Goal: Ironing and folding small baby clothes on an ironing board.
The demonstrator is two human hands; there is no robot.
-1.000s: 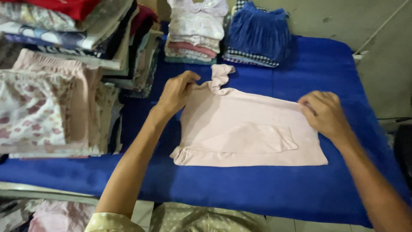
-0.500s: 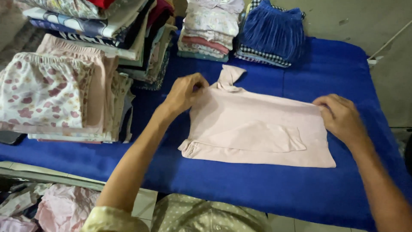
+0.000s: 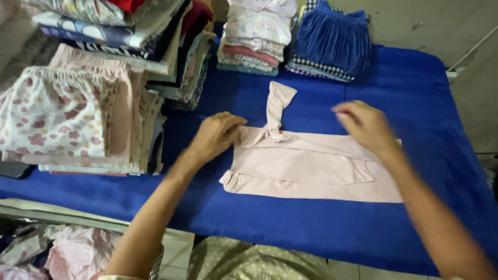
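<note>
Garment: a pale pink baby garment [image 3: 311, 168] lies flat, folded into a long band across the middle of the blue-covered worktop [image 3: 415, 93].
Sleeve: one narrow sleeve sticks up from its upper left corner towards the far stacks.
Left hand [image 3: 218, 137]: rests on the garment's left end, fingers curled down and close together on the cloth.
Right hand [image 3: 365, 127]: blurred, over the garment's upper right edge; fingers loosely spread, contact cannot be told.
Nearby: floral folded stack [image 3: 57, 114] at left, blue pleated skirt [image 3: 334, 39] behind.
</note>
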